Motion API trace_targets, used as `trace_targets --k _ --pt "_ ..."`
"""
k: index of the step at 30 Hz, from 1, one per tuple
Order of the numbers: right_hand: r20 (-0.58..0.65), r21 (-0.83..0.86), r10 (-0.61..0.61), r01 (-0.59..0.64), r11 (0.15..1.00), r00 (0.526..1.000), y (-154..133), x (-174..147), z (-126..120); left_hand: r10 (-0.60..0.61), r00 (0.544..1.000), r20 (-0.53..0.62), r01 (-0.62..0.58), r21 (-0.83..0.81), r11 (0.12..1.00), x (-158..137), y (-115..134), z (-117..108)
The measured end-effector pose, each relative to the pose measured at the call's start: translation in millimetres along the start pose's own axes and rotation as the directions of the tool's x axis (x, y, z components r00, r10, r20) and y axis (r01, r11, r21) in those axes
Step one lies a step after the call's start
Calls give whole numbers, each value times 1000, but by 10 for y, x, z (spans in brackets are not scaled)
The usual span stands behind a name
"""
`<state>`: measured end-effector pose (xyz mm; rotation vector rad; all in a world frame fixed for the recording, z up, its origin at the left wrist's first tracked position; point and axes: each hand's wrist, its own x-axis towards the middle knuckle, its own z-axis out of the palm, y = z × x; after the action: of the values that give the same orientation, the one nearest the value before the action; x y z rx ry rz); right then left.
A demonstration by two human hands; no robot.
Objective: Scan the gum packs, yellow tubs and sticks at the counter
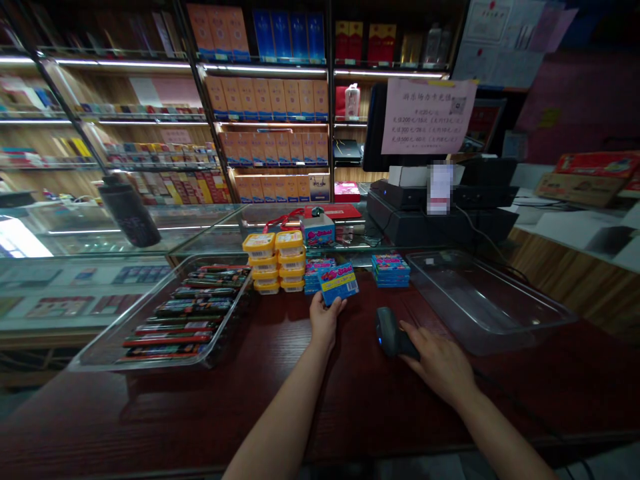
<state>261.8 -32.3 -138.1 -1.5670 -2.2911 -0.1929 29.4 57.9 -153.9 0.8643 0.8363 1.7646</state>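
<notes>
In the head view my left hand (325, 320) grips a small blue candy box (340, 284) by its lower edge, its barcode side turned towards me. My right hand (440, 363) is closed round the handle of a dark barcode scanner (387, 332), a blue light showing on its side. The scanner's head lies just right of the box, apart from it. Behind the held box is a stack of similar blue boxes (313, 277), partly covered by it. Another stack of blue boxes (391, 272) stands farther right.
Yellow-lidded tubs (278, 261) are piled beside a clear bin (213, 353) of dark packets at left. A clear plastic bin (500, 327) lies at right. Behind stand a glass counter, a monitor (376, 127) with a paper sign, a cash drawer (400, 223) and stocked shelves.
</notes>
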Motion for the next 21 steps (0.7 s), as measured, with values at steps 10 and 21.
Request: trace_targets --k 10,21 --pt "-51 11 12 -12 1000 999 -12 -27 126 162 987 -9 -152 301 942 -23 166 60" --pt "-41 30 85 -84 996 996 -72 -12 54 427 595 681 -780 618 103 390 402 627"
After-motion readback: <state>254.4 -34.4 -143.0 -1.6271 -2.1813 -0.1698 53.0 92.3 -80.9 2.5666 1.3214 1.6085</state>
